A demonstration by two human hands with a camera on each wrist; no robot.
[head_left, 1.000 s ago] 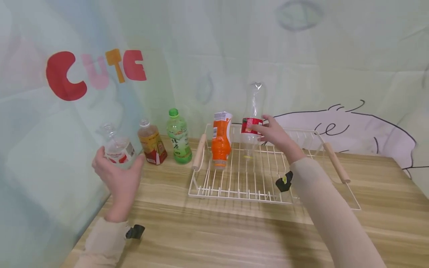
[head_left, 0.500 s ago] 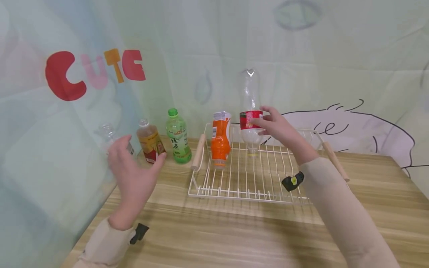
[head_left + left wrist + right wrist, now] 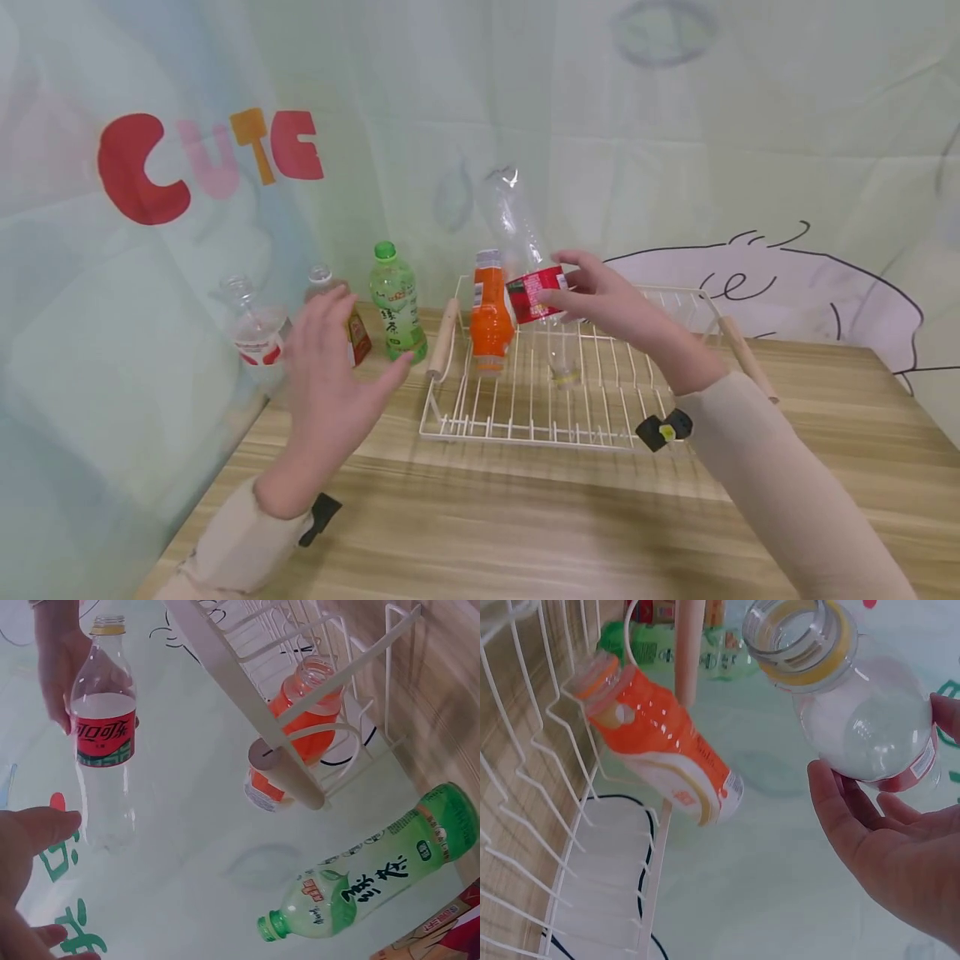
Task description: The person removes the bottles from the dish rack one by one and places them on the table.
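Observation:
My right hand (image 3: 615,304) grips a clear plastic bottle (image 3: 536,293) around its red label. The bottle is mouth down, tilted with its base to the upper left, and its neck overlaps the white wire rack (image 3: 525,442). In the right wrist view its uncapped mouth and yellow neck ring (image 3: 817,667) face the camera. My left hand (image 3: 330,392) holds nothing; its fingers are spread, in front of a brown bottle with a yellow-red label (image 3: 358,335). An orange bottle (image 3: 491,317) stands mouth down in the rack, left of the held bottle.
A green tea bottle (image 3: 397,304) with a green cap stands upright left of the rack. A clear bottle with a red-and-white label (image 3: 258,348) stands farther left, by the cloth wall. Wooden handles (image 3: 444,337) sit at both rack ends, on a wood-grain table (image 3: 480,525).
My left hand has left the clear bottle at the far left and moved right. The bottle in my right hand has gone from upright to tilted, its base swinging left.

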